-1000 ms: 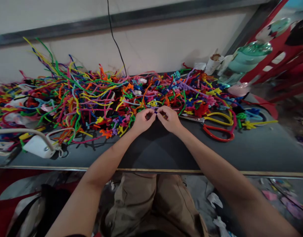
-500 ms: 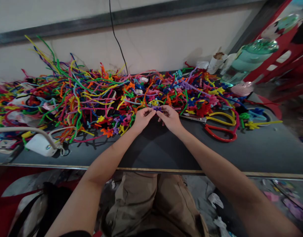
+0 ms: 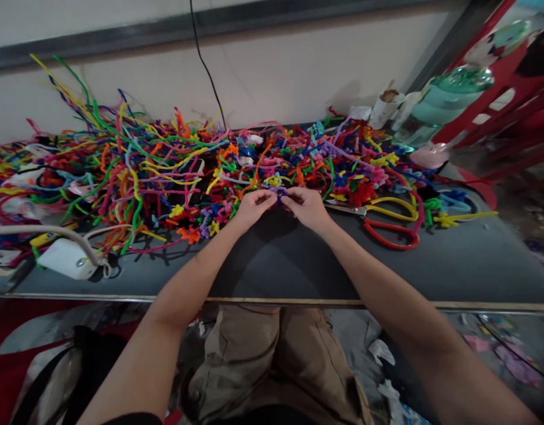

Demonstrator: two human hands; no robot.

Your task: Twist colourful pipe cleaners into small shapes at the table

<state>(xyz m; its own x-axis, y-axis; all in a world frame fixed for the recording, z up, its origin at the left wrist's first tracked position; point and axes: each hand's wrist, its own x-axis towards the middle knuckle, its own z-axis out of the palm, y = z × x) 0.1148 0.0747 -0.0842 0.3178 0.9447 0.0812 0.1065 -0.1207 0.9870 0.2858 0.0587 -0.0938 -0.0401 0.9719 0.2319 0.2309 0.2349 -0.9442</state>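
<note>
Between my two hands is a small dark purple pipe cleaner piece [image 3: 280, 199], partly covered by the fingers. My left hand [image 3: 253, 208] pinches it from the left with thumb and forefinger. From the other side my right hand [image 3: 306, 206] grips it the same way, the thumbs close together. Both hands hover over the near edge of a long heap of coloured pipe cleaners [image 3: 165, 171], many bent into small flower shapes. Scissors [image 3: 389, 219] with a yellow and a red handle lie right of my right hand.
The dark tabletop [image 3: 280, 271] runs along the wall. At the left stands a white box with a cable [image 3: 70, 260]. A green transparent bottle [image 3: 449, 106] and a paper cup [image 3: 385, 109] stand at the back right. A yellow flower piece [image 3: 446, 219] lies at the right.
The view has shifted slightly. Both hands keep their pinch, and the purple pipe cleaner piece now shows more between the fingertips, which have moved a little apart.
</note>
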